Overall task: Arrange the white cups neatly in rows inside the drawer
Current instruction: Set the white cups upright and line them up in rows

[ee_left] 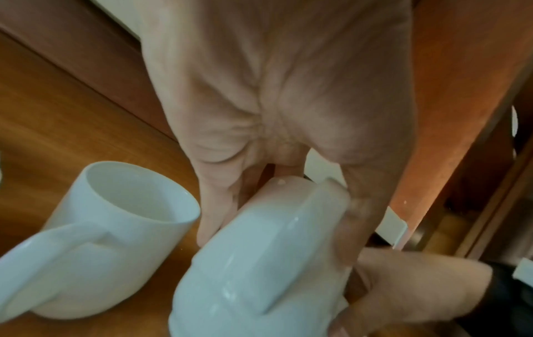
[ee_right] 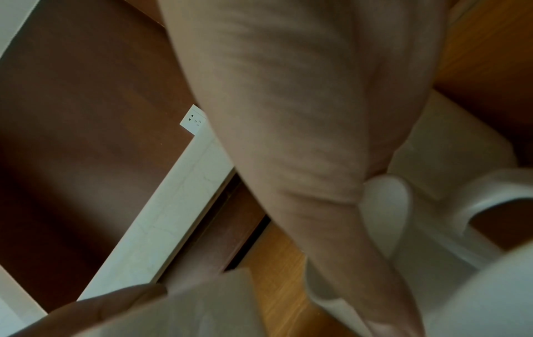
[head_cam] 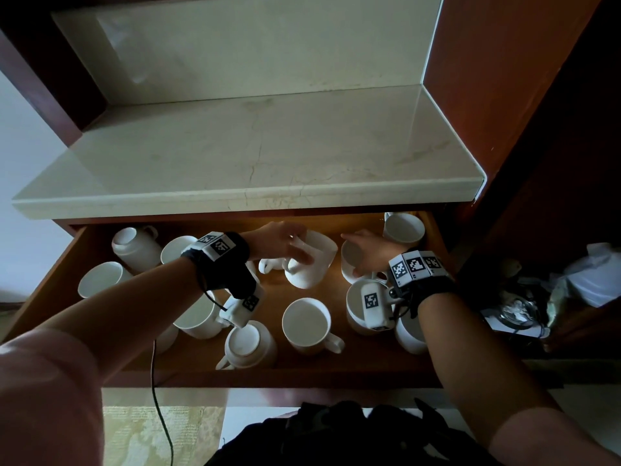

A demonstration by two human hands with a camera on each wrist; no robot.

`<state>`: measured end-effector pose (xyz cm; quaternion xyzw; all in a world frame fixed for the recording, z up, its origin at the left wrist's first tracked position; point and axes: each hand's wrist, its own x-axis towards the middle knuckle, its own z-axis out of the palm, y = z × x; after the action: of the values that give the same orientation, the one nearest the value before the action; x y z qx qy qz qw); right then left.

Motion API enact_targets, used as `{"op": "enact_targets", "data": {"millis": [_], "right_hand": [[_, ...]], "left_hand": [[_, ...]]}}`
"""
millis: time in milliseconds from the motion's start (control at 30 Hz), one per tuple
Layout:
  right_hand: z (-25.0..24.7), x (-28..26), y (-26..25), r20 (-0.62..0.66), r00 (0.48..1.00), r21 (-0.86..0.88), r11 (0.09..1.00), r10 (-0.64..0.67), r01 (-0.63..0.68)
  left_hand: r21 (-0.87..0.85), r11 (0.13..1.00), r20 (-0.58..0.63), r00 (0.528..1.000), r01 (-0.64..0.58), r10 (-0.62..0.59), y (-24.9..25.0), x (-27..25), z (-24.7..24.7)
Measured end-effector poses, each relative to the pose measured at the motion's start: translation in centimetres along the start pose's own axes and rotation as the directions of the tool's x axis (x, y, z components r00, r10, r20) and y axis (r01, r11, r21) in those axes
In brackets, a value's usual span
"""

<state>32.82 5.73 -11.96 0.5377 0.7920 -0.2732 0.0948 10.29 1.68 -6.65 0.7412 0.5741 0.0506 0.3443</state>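
Note:
An open wooden drawer point(head_cam: 268, 376) holds several white cups, some upright, one lying on its side point(head_cam: 134, 248) and one upside down point(head_cam: 248, 344). My left hand point(head_cam: 292, 245) grips a tilted white cup point(head_cam: 316, 267) near the drawer's back middle. In the left wrist view my fingers point(ee_left: 213, 216) curl at the handle of this cup point(ee_left: 259, 262), and another cup point(ee_left: 115, 228) lies just left of it. My right hand point(head_cam: 366, 250) pinches the rim of an upright cup point(head_cam: 349, 264) beside it. In the right wrist view my thumb point(ee_right: 101, 307) presses on that cup point(ee_right: 196, 312).
A pale marble counter point(head_cam: 248, 163) overhangs the back of the drawer. Dark wood panels stand on both sides. Cups crowd the right back corner point(head_cam: 403, 228) and the front right point(head_cam: 363, 311). Bags and clutter point(head_cam: 598, 277) lie to the right of the drawer. A cable point(head_cam: 158, 398) hangs down in front.

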Motion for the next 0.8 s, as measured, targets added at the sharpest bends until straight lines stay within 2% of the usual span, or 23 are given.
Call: {"op": "enact_targets", "data": {"millis": [100,200,433,800], "right_hand": [[0.1,0.1,0.0,-0.01,1.0,-0.02,1.0,0.01,-0.01],[0.2,0.2,0.2,-0.024,1.0,-0.033,0.999,0.011,-0.012],[0.2,0.0,0.2,-0.032,1.0,-0.03,1.0,0.001,-0.002],[0.0,-0.3,0.2,-0.012,1.0,0.011,1.0,-0.011,0.011]], "left_hand": [[0.292,0.955,0.032,0.999,-0.042,0.034,0.2,0.6,0.5],[0.396,0.913,0.076,0.995,-0.093,0.069,0.2,1.1,1.0],[0.403,0.904,0.126,0.987,-0.141,0.098,0.0,2.5,2.3],[0.4,0.909,0.156,0.986,-0.12,0.061,-1.0,3.0,3.0]]}}
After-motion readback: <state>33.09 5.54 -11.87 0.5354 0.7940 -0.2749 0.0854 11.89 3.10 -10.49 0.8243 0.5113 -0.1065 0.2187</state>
